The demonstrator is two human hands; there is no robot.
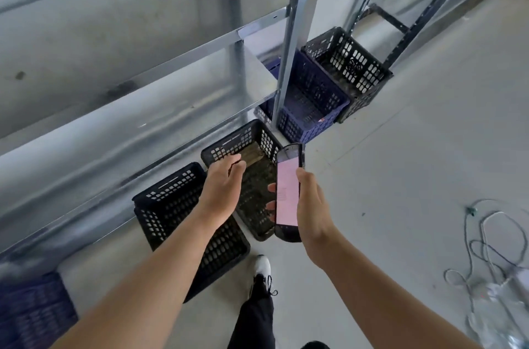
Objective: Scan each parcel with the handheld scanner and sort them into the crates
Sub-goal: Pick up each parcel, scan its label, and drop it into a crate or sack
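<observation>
Our right hand [310, 205] grips the scanner [287, 192], its pink screen facing up, above the floor. Our left hand [223, 185] hangs loosely curled and empty over the middle black crate [243, 142], beside another black crate [171, 205].

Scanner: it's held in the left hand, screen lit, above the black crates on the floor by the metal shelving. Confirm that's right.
Not quite. The head view shows the scanner gripped in the right hand, not the left. The left hand holds nothing and reaches over a black crate. The rest stands: the screen is lit, and the black crates sit on the floor beside the metal shelving.
</observation>
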